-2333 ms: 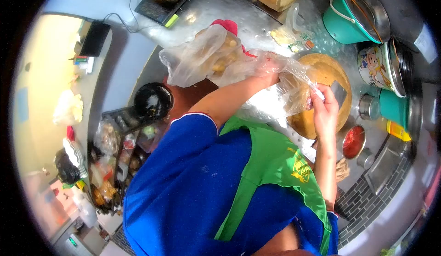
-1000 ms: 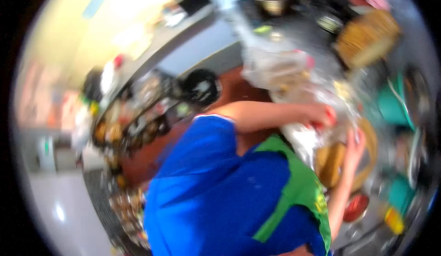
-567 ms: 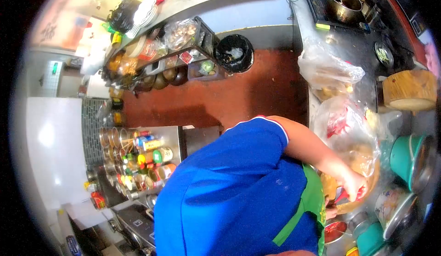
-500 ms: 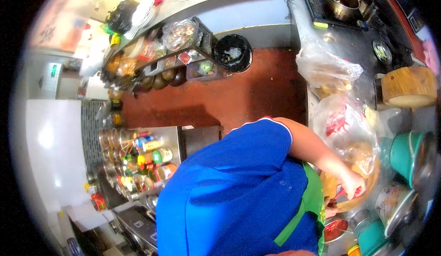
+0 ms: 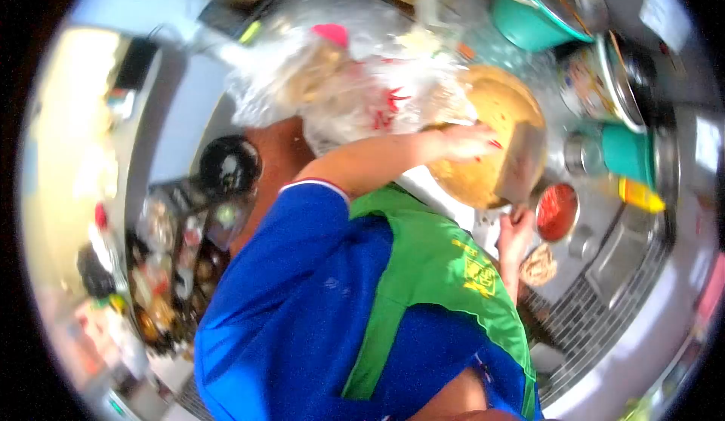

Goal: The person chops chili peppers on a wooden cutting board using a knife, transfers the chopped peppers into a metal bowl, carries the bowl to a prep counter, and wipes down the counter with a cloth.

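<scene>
My left hand (image 5: 461, 143) reaches over a round wooden chopping board (image 5: 472, 183), fingers stretched out and somewhat blurred. Small red spots show at its fingertips; whether they are food bits I cannot tell. My right hand (image 5: 516, 231) is closed round the handle of a cleaver (image 5: 523, 163) at the board's near right edge. The cleaver's broad blade lies over the right part of the board. Beside my right hand stands a metal bowl of red chopped food or sauce (image 5: 556, 213).
Clear plastic bags (image 5: 355, 96) with red print lie left of the board. Beyond it stand a teal bucket (image 5: 521, 17) and a patterned pot (image 5: 585, 89). A yellow bottle (image 5: 642, 194), a metal tray (image 5: 628, 251) and a crumpled tan cloth-like item (image 5: 538, 265) are on the right.
The view has swung towards the counter, bringing the board and cleaver into plain sight. My left hand, earlier bent over something red, now has its fingers extended above the board.
</scene>
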Demonstrator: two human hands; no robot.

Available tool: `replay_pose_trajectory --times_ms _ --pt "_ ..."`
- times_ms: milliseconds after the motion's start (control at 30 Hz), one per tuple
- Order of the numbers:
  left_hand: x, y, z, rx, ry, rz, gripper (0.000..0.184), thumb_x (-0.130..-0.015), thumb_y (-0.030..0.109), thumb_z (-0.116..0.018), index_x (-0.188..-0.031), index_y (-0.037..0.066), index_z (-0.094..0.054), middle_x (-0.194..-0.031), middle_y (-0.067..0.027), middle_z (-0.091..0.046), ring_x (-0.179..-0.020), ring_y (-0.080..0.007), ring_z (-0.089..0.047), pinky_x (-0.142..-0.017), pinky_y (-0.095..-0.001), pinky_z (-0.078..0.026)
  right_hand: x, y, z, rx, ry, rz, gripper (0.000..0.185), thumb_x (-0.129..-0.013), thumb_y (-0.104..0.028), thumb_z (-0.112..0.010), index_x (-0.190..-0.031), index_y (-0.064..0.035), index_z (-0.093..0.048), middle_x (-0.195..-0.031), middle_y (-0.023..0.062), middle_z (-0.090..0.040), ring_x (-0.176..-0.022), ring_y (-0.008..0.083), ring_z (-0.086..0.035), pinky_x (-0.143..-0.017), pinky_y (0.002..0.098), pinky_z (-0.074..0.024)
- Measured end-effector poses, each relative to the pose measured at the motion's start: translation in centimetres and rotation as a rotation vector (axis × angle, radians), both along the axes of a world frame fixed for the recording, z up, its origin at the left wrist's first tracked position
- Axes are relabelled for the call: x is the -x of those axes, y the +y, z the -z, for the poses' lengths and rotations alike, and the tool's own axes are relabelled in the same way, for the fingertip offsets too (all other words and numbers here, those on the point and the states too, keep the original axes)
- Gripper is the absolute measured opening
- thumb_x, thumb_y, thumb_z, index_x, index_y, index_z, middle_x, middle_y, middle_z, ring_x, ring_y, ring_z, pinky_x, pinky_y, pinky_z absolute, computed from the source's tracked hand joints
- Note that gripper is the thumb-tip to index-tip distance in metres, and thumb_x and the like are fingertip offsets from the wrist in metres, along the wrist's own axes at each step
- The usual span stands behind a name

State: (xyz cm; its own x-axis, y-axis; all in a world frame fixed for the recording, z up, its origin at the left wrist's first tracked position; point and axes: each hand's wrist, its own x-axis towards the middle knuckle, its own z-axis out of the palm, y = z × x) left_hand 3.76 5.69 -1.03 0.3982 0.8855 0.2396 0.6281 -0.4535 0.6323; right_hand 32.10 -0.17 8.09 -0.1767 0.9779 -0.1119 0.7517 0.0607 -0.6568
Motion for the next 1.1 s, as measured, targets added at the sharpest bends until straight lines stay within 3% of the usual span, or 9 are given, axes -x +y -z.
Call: replay_pose_trajectory --times_ms 67,133,267,400,500,633,800,900,1100 --pt "-0.8 -0.2 0.5 0.141 0.09 -0.022 0.053 -0.074 0.013 -0.074 -0.126 0.014 -0.061 -0.121 -0.0123 -0.054 -0.117 -0.0333 -0.052 -0.091 -0.0428 -0.052 1.1 -1.0 -0.1 -0.011 0.052 -0.003 0.023 -0.081 -0.003 -0.067 -0.097 -0.0004 -0.051 -0.08 0.0119 -0.053 -0.072 0.0255 -0.052 -0.07 0.0386 -0.0457" --pt "0.1 -1.2 -5.9 0.064 0.288 -0.015 0.058 -0.075 0.014 -0.074 -0.131 0.014 -0.057 -0.122 -0.0132 -0.053 -0.117 -0.0335 -0.052 -0.092 -0.0434 -0.052 4.3 -1.9 -3.7 0.047 0.011 0.071 0.024 -0.082 -0.002 -0.069 -0.098 0.0007 -0.051 -0.084 0.0147 -0.056 -0.075 0.027 -0.055 -0.073 0.0394 -0.047" --pt "0.3 -0.7 -7.1 0.145 0.245 -0.065 0.064 -0.08 0.018 -0.073 -0.139 0.016 -0.05 -0.125 -0.0137 -0.051 -0.122 -0.0356 -0.051 -0.096 -0.0461 -0.051 4.3 -1.8 -1.3 0.083 -0.024 -0.016 0.033 -0.085 -0.004 -0.068 -0.111 0.0044 -0.05 -0.1 0.0276 -0.059 -0.094 0.0438 -0.06 -0.083 0.0475 -0.0481" --pt "1.2 -0.1 -9.0 0.211 0.187 -0.07 0.063 -0.081 0.017 -0.069 -0.141 0.015 -0.049 -0.129 -0.0155 -0.052 -0.12 -0.0369 -0.053 -0.102 -0.046 -0.047 4.5 -1.6 -2.4 0.146 0.007 0.027 0.032 -0.085 -0.005 -0.068 -0.109 0.0049 -0.049 -0.099 0.0294 -0.059 -0.094 0.0468 -0.059 -0.083 0.0494 -0.0473" --pt "2.4 0.7 -8.2 0.199 0.099 -0.077 0.058 -0.082 0.013 -0.065 -0.138 0.012 -0.051 -0.124 -0.0178 -0.056 -0.118 -0.0354 -0.055 -0.101 -0.0446 -0.047 3.6 -1.3 -1.0 0.068 0.053 0.017 0.032 -0.085 -0.005 -0.068 -0.108 0.0045 -0.048 -0.098 0.0296 -0.059 -0.093 0.0474 -0.059 -0.081 0.05 -0.0471" --pt "5.1 2.5 -6.3 0.047 -0.046 0.033 0.041 -0.082 0.0 -0.057 -0.123 0.003 -0.06 -0.113 -0.0188 -0.061 -0.11 -0.0361 -0.058 -0.096 -0.0424 -0.048 3.2 -0.8 -1.4 0.165 0.028 0.062 0.033 -0.085 -0.006 -0.068 -0.108 0.004 -0.046 -0.1 0.0306 -0.06 -0.095 0.0485 -0.059 -0.083 0.0499 -0.0473" --pt "6.4 0.9 -5.0 0.303 -0.222 0.069 0.038 -0.082 -0.005 -0.054 -0.119 0.002 -0.062 -0.117 -0.0166 -0.061 -0.111 -0.0345 -0.058 -0.096 -0.0401 -0.048 3.4 -1.0 -1.8 0.205 0.09 0.096 0.032 -0.086 -0.005 -0.067 -0.108 0.004 -0.046 -0.102 0.0316 -0.06 -0.1 0.0496 -0.058 -0.085 0.0498 -0.0476" --pt "6.3 -0.5 -6.6 0.326 -0.137 0.022 0.037 -0.082 -0.005 -0.055 -0.118 0.002 -0.062 -0.12 -0.0148 -0.061 -0.115 -0.033 -0.057 -0.098 -0.0394 -0.047 3.5 -1.1 -1.8 0.185 0.062 0.095 0.032 -0.086 -0.005 -0.066 -0.108 0.0044 -0.046 -0.102 0.0321 -0.06 -0.101 0.0504 -0.058 -0.086 0.0499 -0.0477" --pt "7.1 0.1 -3.4 0.148 0.021 0.069 0.036 -0.084 -0.002 -0.054 -0.118 0.005 -0.062 -0.118 -0.0142 -0.06 -0.115 -0.0323 -0.057 -0.098 -0.0391 -0.047 3.7 -1.1 -1.6 0.226 0.043 0.104 0.032 -0.087 -0.006 -0.066 -0.109 0.005 -0.044 -0.103 0.0341 -0.06 -0.101 0.0519 -0.058 -0.086 0.0514 -0.0473"
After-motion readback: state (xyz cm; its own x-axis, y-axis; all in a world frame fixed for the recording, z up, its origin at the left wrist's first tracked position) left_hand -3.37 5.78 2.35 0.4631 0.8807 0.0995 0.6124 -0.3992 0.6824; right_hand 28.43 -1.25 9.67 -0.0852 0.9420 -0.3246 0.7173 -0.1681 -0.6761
